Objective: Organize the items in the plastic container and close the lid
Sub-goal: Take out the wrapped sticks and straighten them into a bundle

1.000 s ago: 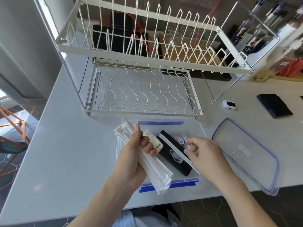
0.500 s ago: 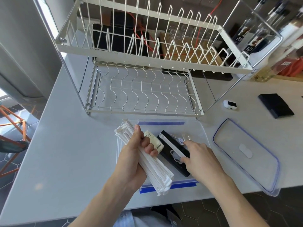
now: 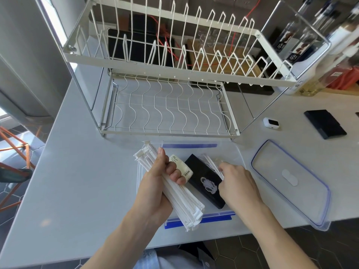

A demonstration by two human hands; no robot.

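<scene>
A clear plastic container (image 3: 231,152) with blue clips lies open on the counter's near edge. My left hand (image 3: 155,189) grips a thick bundle of white paper-wrapped straws (image 3: 184,200) above its left side. Beside my fingers in the container lie a small cream-labelled packet (image 3: 184,167) and a flat black box (image 3: 204,181) with a white figure printed on it. My right hand (image 3: 239,183) reaches down at the black box's right side, fingers closed on thin clear-wrapped items (image 3: 210,164). The clear lid (image 3: 287,181) with blue trim lies flat to the right.
A white two-tier wire dish rack (image 3: 165,105) stands just behind the container. To the right lie a small white device (image 3: 271,123) and a black wallet-like case (image 3: 324,124). Bottles (image 3: 310,55) stand at the back right. The counter edge runs close to my body.
My right hand has dropped from above the black box into the container's right side, onto the thin wrapped items. My left hand has kept the straw bundle still.
</scene>
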